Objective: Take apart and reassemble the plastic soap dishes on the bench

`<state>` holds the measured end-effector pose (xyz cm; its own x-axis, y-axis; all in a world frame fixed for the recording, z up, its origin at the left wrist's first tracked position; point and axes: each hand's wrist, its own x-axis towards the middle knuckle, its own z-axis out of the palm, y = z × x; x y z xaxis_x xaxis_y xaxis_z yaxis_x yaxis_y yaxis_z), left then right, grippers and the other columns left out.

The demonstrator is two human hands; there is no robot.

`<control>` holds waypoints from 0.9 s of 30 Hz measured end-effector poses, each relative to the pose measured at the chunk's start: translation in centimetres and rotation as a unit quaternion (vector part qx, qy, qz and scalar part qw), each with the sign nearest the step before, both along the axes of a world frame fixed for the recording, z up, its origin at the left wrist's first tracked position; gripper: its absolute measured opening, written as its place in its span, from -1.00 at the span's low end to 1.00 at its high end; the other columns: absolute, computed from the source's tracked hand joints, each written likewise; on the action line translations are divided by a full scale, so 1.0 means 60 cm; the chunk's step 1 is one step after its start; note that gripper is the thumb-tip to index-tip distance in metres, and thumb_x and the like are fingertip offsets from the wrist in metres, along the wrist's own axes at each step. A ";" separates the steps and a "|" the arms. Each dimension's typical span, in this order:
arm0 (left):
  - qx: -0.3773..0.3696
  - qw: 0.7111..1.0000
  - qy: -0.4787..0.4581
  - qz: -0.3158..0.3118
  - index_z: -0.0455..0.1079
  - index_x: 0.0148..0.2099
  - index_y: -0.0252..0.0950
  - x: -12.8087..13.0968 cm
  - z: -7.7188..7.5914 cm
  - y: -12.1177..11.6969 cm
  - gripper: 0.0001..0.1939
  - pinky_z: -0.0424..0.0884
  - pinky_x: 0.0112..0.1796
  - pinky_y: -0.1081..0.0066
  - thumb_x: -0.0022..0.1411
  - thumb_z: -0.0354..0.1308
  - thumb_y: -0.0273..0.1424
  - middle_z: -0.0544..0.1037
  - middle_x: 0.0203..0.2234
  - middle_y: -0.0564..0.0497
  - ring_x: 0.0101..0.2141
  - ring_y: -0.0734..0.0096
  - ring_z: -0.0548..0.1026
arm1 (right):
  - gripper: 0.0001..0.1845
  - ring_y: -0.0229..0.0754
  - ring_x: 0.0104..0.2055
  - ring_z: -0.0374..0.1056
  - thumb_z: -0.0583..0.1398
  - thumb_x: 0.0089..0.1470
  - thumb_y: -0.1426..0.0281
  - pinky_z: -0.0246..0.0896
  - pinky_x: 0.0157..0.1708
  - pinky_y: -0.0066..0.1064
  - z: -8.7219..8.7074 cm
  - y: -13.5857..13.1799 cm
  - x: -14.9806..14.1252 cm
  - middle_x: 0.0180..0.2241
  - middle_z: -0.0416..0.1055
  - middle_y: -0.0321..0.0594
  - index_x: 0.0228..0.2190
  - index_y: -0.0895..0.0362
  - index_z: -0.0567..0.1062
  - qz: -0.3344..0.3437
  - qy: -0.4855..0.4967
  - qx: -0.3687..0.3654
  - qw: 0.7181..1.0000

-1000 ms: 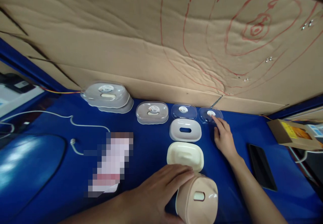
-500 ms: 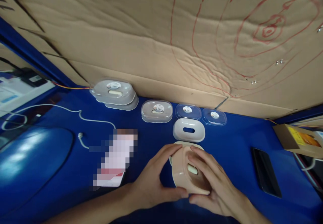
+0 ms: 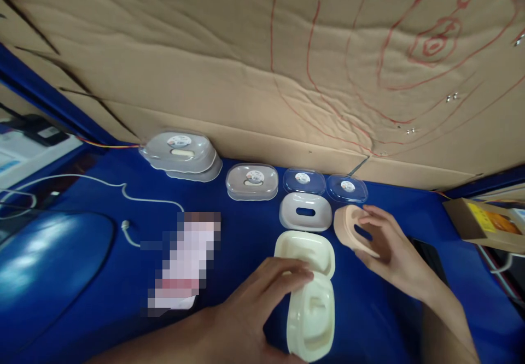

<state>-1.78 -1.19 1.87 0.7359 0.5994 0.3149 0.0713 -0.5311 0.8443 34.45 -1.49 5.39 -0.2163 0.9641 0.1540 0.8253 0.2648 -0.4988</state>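
My left hand (image 3: 262,298) grips a cream oval soap dish base (image 3: 315,312), fingers at its far edge and thumb at the near one. The base is tilted, its raised middle showing. To its right, my right hand (image 3: 397,257) holds a peach soap dish insert (image 3: 348,230) with an oval slot, tilted below a clear lid (image 3: 348,187). Another cream base (image 3: 301,244) lies flat just beyond my left fingertips. Behind it sits a white slotted insert (image 3: 287,216), with a second clear lid (image 3: 304,181) beyond.
A lidded soap dish (image 3: 252,182) and a stack of lidded dishes (image 3: 180,153) stand by the cardboard wall (image 3: 184,69). A partly blurred-out phone (image 3: 188,260) and white cable (image 3: 151,200) lie left. A dark phone (image 3: 429,257) and cardboard box (image 3: 471,224) are right.
The peach insert has come off the cream base. My right hand has carried it away toward the right-hand lid, while my left hand keeps the base.
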 end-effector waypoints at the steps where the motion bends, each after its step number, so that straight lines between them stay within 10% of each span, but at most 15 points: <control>1: 0.028 0.999 0.006 -0.022 -0.03 0.48 -0.01 0.002 0.000 -0.001 0.03 0.35 0.27 0.08 0.15 0.49 -0.07 0.41 0.28 -0.18 0.24 -0.06 0.44 | -0.50 0.19 0.44 0.15 0.30 0.21 0.20 0.24 0.32 0.17 -0.007 0.008 0.014 0.33 0.27 -0.08 0.15 -0.10 0.36 -0.015 -0.021 0.001 1.000; 9: 0.158 0.969 0.119 -0.148 0.04 0.46 -0.23 0.006 -0.001 0.004 -0.13 -0.01 0.39 -0.15 0.27 0.36 -0.13 0.48 0.24 -0.27 0.21 -0.04 0.46 | -0.51 0.24 0.46 0.14 0.24 0.16 0.33 -0.14 0.38 0.41 -0.068 0.027 0.022 0.29 0.37 -0.11 0.12 -0.11 0.36 -0.002 -0.127 -0.001 0.992; 15: 0.202 0.964 0.133 -0.108 0.31 0.26 -0.19 0.008 -0.005 0.002 -0.46 -0.01 0.39 -0.15 0.38 0.27 -0.06 0.47 0.27 -0.25 0.19 0.01 0.50 | -0.45 0.22 0.54 -0.06 0.17 0.34 0.31 -0.30 0.40 0.49 -0.037 0.017 -0.002 0.43 0.21 -0.16 0.31 -0.21 0.27 -0.004 -0.117 0.029 0.993; 22: 0.158 0.986 0.056 0.020 0.32 0.29 -0.07 0.004 -0.007 0.008 -0.31 0.18 0.33 -0.06 0.26 0.35 0.11 0.38 0.37 -0.25 0.25 -0.03 0.45 | 0.16 0.29 0.50 0.05 0.50 -0.06 -0.05 0.39 0.28 0.10 0.023 -0.061 -0.093 0.51 0.05 -0.17 0.44 -0.19 0.15 0.213 -0.010 -0.057 0.975; 27: 0.142 0.988 0.054 0.033 0.35 0.31 -0.09 0.009 -0.011 0.007 -0.37 0.25 0.30 -0.01 0.35 0.25 0.11 0.34 0.39 -0.26 0.28 0.01 0.42 | 0.06 0.24 0.42 0.24 0.48 0.01 0.19 0.48 0.21 0.07 0.014 -0.072 -0.133 0.47 0.14 -0.28 0.42 -0.30 0.17 0.209 -0.010 -0.060 0.976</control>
